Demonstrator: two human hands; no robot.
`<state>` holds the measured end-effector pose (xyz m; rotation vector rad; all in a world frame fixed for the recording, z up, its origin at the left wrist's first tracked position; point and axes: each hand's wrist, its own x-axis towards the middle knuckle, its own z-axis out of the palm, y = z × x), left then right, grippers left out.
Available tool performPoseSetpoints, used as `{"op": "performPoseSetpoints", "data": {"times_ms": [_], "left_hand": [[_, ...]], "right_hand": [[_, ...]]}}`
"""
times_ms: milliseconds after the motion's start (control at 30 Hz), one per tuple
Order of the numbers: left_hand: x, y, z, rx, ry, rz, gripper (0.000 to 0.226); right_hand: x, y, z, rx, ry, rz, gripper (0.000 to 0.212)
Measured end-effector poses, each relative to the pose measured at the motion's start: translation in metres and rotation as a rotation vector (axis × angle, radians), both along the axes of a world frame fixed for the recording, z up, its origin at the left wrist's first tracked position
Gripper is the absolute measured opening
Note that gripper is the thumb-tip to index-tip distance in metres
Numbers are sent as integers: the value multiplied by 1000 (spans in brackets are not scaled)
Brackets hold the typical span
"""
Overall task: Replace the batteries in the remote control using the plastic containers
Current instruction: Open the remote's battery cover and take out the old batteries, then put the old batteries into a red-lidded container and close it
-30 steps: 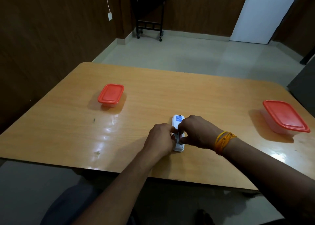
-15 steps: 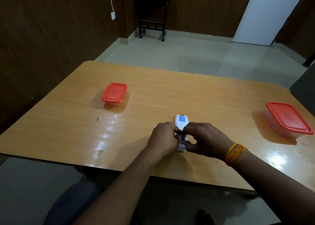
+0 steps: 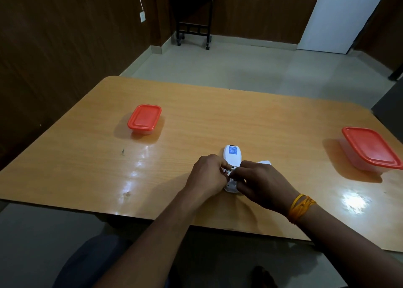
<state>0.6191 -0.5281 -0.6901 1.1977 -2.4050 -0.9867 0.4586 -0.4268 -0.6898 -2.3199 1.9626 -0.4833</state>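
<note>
A wooden table (image 3: 196,117) with a glossy orange-brown top and rounded corners fills the middle of the view; bright patches of light reflect off it near the front edge on both sides. The white remote control (image 3: 232,159) lies back-up near the front middle of the table, its far end showing a blue label (image 3: 232,150). Both hands work over its near half. The left hand (image 3: 208,174) is curled, its fingertips pressed together at the middle of the remote; the right hand (image 3: 261,182) is likewise curled with fingertips meeting the left's at the same spot. What exactly they pinch there is too small to tell. A yellow thread band (image 3: 299,207) circles the right wrist. A small white piece (image 3: 265,162) shows on the table just beyond the right hand, partly hidden.

Two clear plastic containers with red lids sit well apart: a small container (image 3: 144,118) to the far left of the remote, and a larger container (image 3: 370,150) near the table's right edge. Both lids are on.

Beyond the table the floor (image 3: 218,69) is pale tile. Dark wood panelling (image 3: 65,37) covers the walls. A dark side table (image 3: 194,17) stands against the back wall, a wall socket (image 3: 142,16) with a white cable is to its left, and a white door (image 3: 340,15) is at the right.
</note>
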Motion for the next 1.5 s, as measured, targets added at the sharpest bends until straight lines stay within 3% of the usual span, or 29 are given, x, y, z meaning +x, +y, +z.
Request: {"op": "performPoseSetpoints", "data": {"times_ms": [267, 433, 500, 633, 867, 1167, 1500], "left_hand": [[0, -2, -1, -14, 11, 2, 36], [3, 4, -3, -29, 77, 68, 36], [2, 10, -3, -42, 160, 115, 32], [-9, 31, 0, 8, 313, 142, 20], [-67, 85, -12, 110, 319, 106, 17], [-130, 122, -19, -174, 105, 27, 13], [-135, 120, -26, -245, 91, 43, 11]], "right_hand": [[3, 4, -11, -9, -251, -238, 9], [8, 15, -5, -6, -391, -464, 20], [2, 24, 0, 2, -406, -543, 26], [-18, 53, 8, 12, -411, -703, 16], [-55, 108, -4, -28, -321, -926, 6], [-69, 114, -15, -1, -344, -1016, 24], [-71, 107, -16, 66, -302, -997, 33]]}}
